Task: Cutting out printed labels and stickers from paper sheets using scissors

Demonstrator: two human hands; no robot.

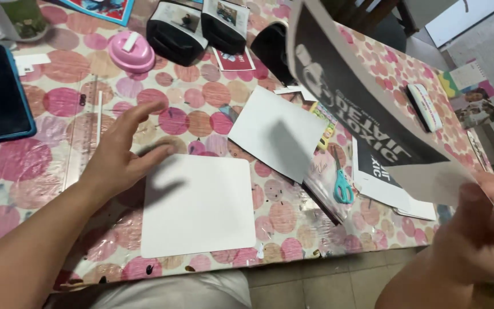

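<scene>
Head view: your left hand hovers spread, fingers loose, touching the upper left corner of the smooth white rounded-corner card sheet near the tabletop's front edge. Your right hand pinches a stiff grey printed cardboard sheet, raised and tilted over the right side.
</scene>
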